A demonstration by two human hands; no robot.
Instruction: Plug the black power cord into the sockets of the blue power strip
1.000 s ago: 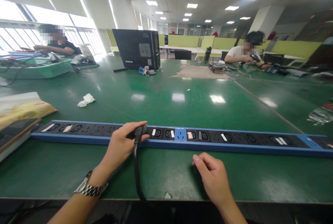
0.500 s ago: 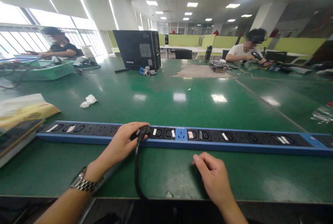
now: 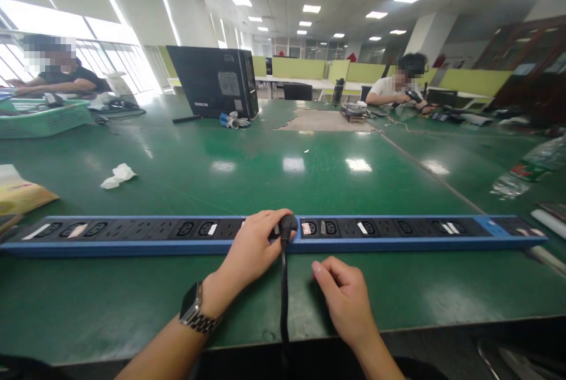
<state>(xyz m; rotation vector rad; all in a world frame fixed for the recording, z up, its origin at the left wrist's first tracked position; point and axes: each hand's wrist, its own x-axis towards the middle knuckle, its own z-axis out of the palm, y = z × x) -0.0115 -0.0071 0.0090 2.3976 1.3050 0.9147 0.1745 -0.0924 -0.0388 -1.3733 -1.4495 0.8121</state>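
A long blue power strip (image 3: 159, 249) with black sockets, some with white labels, lies across the green table. My left hand (image 3: 254, 244), wearing a watch (image 3: 192, 303), grips a black power plug (image 3: 288, 224) from its left side. The plug is at the blue socket section near the strip's middle and covers most of it. I cannot tell whether its pins are in the socket. Its thick black cord (image 3: 284, 297) hangs down over the table's front edge. My right hand (image 3: 347, 294) is just in front of the strip, fingers curled closed, with nothing visible in it.
A black computer case (image 3: 212, 82) stands at the back, gloves (image 3: 234, 121) beside it. A green basket (image 3: 48, 121) sits at the left, crumpled tissue (image 3: 118, 175) nearer. Towards the right lies a plastic bottle (image 3: 526, 171). Two people work across the table.
My left hand has moved right along the strip, bringing the plug to the blue socket section. My view has turned slightly right. My right hand stays curled in front of the strip.
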